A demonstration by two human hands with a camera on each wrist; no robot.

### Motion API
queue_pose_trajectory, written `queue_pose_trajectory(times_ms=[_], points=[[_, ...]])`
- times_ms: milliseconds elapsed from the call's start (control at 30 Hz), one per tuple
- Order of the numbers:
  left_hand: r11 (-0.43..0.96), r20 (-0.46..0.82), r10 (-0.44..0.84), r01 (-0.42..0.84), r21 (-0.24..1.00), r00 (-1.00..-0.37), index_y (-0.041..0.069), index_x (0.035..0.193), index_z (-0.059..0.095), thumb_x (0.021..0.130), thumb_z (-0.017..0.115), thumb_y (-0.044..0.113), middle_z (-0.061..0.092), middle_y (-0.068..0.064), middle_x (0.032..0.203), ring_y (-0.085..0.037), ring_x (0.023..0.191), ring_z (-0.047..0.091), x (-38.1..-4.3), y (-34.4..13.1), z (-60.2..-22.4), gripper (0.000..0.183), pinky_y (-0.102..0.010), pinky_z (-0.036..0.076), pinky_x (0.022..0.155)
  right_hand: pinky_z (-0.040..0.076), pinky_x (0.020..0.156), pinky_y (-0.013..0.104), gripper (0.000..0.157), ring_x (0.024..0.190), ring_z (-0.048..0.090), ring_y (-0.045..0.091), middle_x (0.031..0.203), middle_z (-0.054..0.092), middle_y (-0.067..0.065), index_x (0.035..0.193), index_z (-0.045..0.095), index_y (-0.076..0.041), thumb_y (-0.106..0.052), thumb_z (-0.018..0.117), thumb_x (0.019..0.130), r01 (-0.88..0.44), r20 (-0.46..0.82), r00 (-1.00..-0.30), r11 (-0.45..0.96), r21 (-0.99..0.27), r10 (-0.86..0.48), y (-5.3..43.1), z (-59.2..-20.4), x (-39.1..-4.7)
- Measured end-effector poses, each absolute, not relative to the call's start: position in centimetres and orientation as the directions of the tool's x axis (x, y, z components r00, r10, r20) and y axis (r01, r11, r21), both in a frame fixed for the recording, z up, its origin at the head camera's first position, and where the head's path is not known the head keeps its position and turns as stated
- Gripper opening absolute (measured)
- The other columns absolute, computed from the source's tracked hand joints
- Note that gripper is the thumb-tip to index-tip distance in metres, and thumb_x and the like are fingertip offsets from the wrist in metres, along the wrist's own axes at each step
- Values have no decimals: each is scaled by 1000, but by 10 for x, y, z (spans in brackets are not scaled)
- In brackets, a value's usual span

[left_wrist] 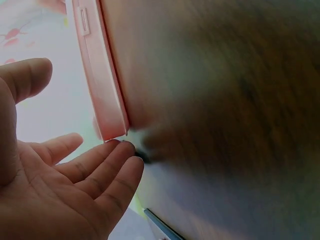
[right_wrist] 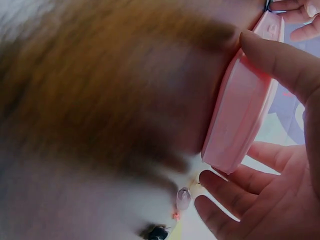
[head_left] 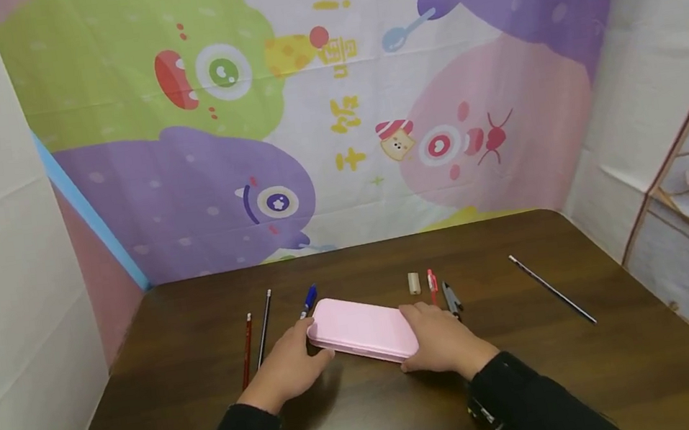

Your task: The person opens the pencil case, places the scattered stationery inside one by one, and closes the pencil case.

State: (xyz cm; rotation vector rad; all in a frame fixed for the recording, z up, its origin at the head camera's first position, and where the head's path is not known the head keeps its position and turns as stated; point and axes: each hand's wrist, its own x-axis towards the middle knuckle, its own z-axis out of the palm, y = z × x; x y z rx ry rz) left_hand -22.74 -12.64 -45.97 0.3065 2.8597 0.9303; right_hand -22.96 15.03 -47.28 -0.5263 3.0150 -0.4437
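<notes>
A closed pink pencil case [head_left: 362, 329] lies slantwise at the middle of the brown table [head_left: 379, 428], between the two hands. My right hand [head_left: 442, 336] grips its right end. In the right wrist view, the thumb [right_wrist: 265, 52] presses the near long side of the case [right_wrist: 240, 110] while the fingers reach around its end. At the left end is my left hand [head_left: 293, 367], fingertips right at the edge. The left wrist view shows those fingers [left_wrist: 107, 175] extended and the thumb held apart from the case [left_wrist: 100, 75].
Left of the case lie a red-brown pencil [head_left: 248, 351], a dark pencil [head_left: 264, 327] and a blue-capped pen [head_left: 310, 298]. Behind the right hand are an eraser [head_left: 414, 283], a red pen [head_left: 433, 283] and a grey pen [head_left: 451, 297]. Another dark pencil [head_left: 553, 289] lies far right.
</notes>
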Motion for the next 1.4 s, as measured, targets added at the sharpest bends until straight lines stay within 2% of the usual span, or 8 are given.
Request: queue_pose_trajectory(times_ms=[167, 300, 533, 700, 867, 1033, 1200, 1400], points=[[783, -44, 233, 161, 601, -971, 0, 144, 40, 88, 68, 35, 45, -23, 145, -37, 135, 40, -225, -125, -457, 72, -54, 32, 109, 40, 95, 51, 92, 113, 53, 28, 123, 58, 10, 136, 49, -6, -48, 86, 63, -338, 2, -936, 899, -277, -351, 149, -472, -231], [785, -35, 228, 163, 598, -973, 2, 142, 43, 89, 68, 33, 47, -22, 143, -37, 134, 41, -221, -125, -453, 67, -53, 33, 108, 39, 94, 50, 89, 113, 52, 26, 123, 57, 9, 135, 50, -7, -46, 85, 63, -339, 8, -935, 884, -321, -356, 149, -469, -228], [789, 20, 204, 177, 588, -979, 3, 141, 46, 89, 68, 34, 48, -21, 141, -36, 131, 44, -216, -126, -450, 64, -53, 36, 106, 41, 96, 46, 89, 112, 51, 22, 127, 55, 8, 138, 49, -6, -43, 84, 65, -313, 7, -937, 829, -463, -350, 156, -466, -223], [798, 81, 171, 186, 574, -982, 4, 140, 47, 88, 69, 33, 50, -18, 136, -33, 127, 48, -207, -126, -450, 64, -51, 40, 104, 43, 96, 44, 91, 112, 51, 20, 133, 51, 8, 140, 46, -5, -41, 85, 65, -238, -3, -949, 721, -651, -316, 162, -469, -219], [812, 112, 122, 164, 559, -986, 4, 139, 49, 87, 71, 37, 50, -17, 130, -29, 115, 56, -193, -124, -444, 65, -50, 47, 96, 45, 94, 42, 93, 113, 53, 20, 136, 48, 8, 145, 39, -11, -37, 86, 69, -112, -27, -966, 509, -854, -258, 167, -473, -210], [797, 141, 72, 142, 588, -987, 4, 136, 53, 85, 72, 42, 52, -10, 120, -25, 100, 57, -181, -125, -437, 67, -41, 51, 82, 48, 94, 34, 92, 124, 50, 26, 144, 42, 14, 149, 32, -11, -20, 85, 75, -5, -36, -971, 171, -985, -238, 164, -475, -199], [770, 174, 71, 165, 616, -982, 8, 135, 56, 84, 73, 46, 52, -7, 119, -21, 94, 54, -167, -130, -435, 66, -37, 49, 79, 46, 95, 25, 89, 127, 44, 27, 147, 37, 22, 151, 26, -3, -2, 77, 79, 29, 7, -969, -142, -989, -246, 157, -475, -189], [704, 188, 103, 205, 680, -977, 19, 137, 56, 81, 73, 54, 54, -5, 135, -23, 112, 56, -160, -132, -433, 68, -47, 48, 92, 45, 98, 25, 84, 127, 45, 22, 151, 28, 25, 151, 20, 4, 1, 70, 84, 54, 46, -960, -344, -937, -278, 155, -477, -181]])
